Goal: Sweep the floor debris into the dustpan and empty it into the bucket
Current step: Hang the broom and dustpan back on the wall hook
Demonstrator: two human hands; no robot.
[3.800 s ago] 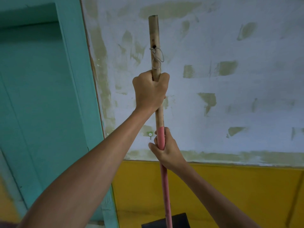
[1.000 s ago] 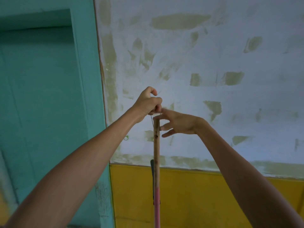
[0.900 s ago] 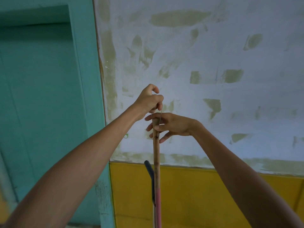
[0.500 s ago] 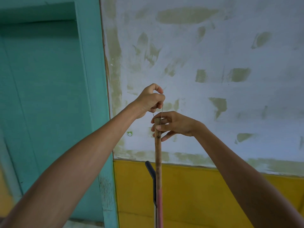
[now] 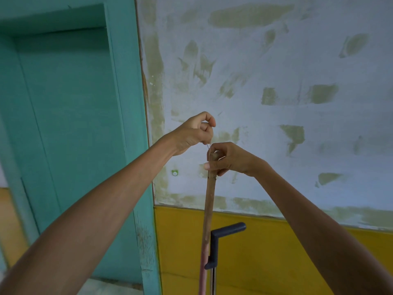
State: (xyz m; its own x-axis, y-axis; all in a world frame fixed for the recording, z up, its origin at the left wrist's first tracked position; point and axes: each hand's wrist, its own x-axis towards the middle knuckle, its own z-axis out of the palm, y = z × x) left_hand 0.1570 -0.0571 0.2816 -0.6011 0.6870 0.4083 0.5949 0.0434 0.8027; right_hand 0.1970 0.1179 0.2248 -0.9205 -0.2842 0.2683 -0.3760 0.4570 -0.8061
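Note:
The broom handle (image 5: 209,209), bare wood on top and pink lower down, stands upright in front of the wall. My right hand (image 5: 230,159) grips its top end. My left hand (image 5: 194,133), just above and to the left, pinches the thin string loop (image 5: 209,145) tied to the handle's top. Beside the broom stands the dark grey dustpan handle (image 5: 225,233) with its angled grip. The broom head, the dustpan's pan and the bucket are out of view.
A small green hook (image 5: 174,172) sits on the patchy white wall (image 5: 276,103), left of the broom top. The wall's lower band is yellow (image 5: 265,252). A teal door and frame (image 5: 74,124) fill the left side.
The broom came down from overhead; my right hand went from the pink part to the top end, my left from gripping the handle to pinching the string. The dustpan handle's grip now points right.

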